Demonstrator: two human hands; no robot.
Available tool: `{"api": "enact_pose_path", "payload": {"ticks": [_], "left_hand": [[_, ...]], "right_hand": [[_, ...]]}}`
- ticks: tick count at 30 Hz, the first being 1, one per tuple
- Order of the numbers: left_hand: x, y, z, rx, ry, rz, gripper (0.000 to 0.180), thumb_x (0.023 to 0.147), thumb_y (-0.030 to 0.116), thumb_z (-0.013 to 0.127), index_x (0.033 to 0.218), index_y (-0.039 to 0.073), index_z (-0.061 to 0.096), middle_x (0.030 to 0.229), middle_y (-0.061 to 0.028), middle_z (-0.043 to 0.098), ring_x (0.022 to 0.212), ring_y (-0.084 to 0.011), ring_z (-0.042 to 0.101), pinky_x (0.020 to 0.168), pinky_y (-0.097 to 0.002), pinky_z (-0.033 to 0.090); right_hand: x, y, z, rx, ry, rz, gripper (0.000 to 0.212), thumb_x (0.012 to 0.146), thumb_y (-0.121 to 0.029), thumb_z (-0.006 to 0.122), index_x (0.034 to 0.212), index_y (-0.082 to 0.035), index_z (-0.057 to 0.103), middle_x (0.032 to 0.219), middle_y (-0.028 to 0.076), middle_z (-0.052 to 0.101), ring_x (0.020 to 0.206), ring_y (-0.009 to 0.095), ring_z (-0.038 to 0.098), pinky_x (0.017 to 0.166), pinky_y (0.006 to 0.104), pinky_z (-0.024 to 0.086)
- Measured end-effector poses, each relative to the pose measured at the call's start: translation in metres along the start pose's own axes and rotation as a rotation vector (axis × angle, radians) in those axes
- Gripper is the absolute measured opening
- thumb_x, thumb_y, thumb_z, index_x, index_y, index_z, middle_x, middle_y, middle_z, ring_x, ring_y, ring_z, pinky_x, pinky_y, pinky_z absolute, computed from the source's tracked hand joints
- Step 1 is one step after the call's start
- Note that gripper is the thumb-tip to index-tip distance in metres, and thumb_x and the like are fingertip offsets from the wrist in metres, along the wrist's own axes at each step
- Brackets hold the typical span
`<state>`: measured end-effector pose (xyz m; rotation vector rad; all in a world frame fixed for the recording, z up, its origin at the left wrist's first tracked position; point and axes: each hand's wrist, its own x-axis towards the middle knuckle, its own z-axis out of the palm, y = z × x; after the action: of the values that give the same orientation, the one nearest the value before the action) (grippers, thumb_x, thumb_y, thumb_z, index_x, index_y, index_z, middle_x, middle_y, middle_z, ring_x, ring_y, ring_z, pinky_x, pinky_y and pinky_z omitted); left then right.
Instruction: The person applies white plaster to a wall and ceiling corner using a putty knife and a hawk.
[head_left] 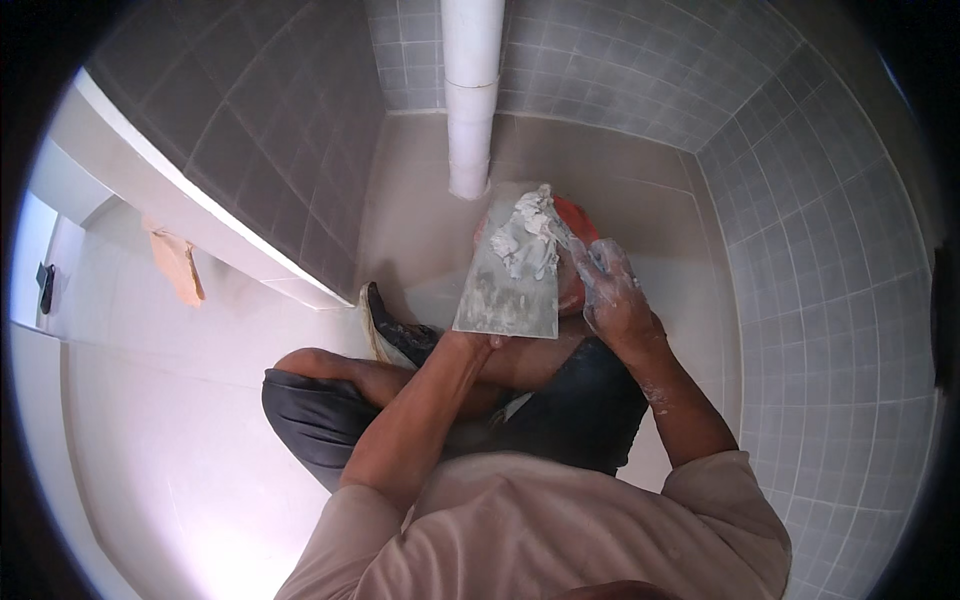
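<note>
A grey, smooth rectangular plate (508,300) lies tilted in front of me, smeared with a thin film at its near end. Lumpy white paste (528,235) is heaped toward its far end. My left hand (494,342) supports the plate from beneath at the near edge; most of its fingers are hidden under it. At the right of the plate, my right hand (612,290), coated in white residue, is closed with its fingers reaching to the paste. What it grips is too unclear to name. Behind the plate sits a red round container (574,215), partly covered.
A white vertical pipe (470,110) meets the floor just beyond the plate. Grey tiled walls (820,250) rise at right and back, with a dark tiled partition (250,110) at left. A brown scrap (176,264) lies left. My crossed legs (560,410) are beneath my arms.
</note>
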<state>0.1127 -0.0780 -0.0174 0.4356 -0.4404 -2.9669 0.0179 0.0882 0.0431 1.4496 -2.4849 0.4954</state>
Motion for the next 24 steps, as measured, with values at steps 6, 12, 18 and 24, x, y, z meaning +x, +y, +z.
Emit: {"api": "enact_pose_path", "payload": {"ticks": [6, 12, 18, 24], "left_hand": [[0.006, 0.014, -0.02, -0.047, -0.004, 0.04, 0.039, 0.102, 0.027, 0.046, 0.135, 0.005, 0.048, 0.114, -0.0107, 0.067, 0.083, -0.0153, 0.072, 0.051, -0.0239, 0.061], [0.008, 0.03, -0.031, 0.149, -0.089, 0.117, 0.043, 0.1, 0.024, 0.05, 0.138, 0.004, 0.045, 0.127, -0.0118, 0.06, 0.108, -0.022, 0.065, 0.083, -0.0353, 0.061], [0.0, 0.032, -0.008, 1.516, -0.076, 0.686, 0.041, 0.099, 0.019, 0.05, 0.136, 0.002, 0.047, 0.13, -0.0122, 0.058, 0.112, -0.0231, 0.061, 0.094, -0.0373, 0.053], [-0.001, 0.059, -0.021, 0.1, 0.067, 0.138, 0.039, 0.099, 0.02, 0.048, 0.134, 0.002, 0.049, 0.124, -0.0119, 0.061, 0.108, -0.0234, 0.063, 0.09, -0.0374, 0.055]], "right_hand": [[-0.029, 0.004, -0.012, -0.088, -0.051, 0.034, 0.051, 0.082, 0.004, 0.054, 0.131, -0.007, 0.057, 0.109, 0.02, 0.055, 0.102, 0.04, 0.056, 0.087, 0.0461, 0.049], [-0.01, 0.015, -0.007, 1.081, 0.078, 0.523, 0.032, 0.097, -0.01, 0.054, 0.127, 0.002, 0.057, 0.089, 0.011, 0.062, 0.074, 0.022, 0.063, 0.069, 0.032, 0.054], [0.012, 0.017, 0.001, 1.655, -0.344, 0.656, 0.035, 0.1, -0.015, 0.05, 0.128, 0.005, 0.053, 0.084, 0.011, 0.062, 0.068, 0.015, 0.06, 0.06, 0.027, 0.051], [-0.028, 0.049, 0.007, 1.231, -0.256, 0.822, 0.035, 0.099, -0.009, 0.045, 0.133, -0.003, 0.054, 0.089, 0.01, 0.063, 0.071, 0.017, 0.062, 0.062, 0.0308, 0.052]]}}
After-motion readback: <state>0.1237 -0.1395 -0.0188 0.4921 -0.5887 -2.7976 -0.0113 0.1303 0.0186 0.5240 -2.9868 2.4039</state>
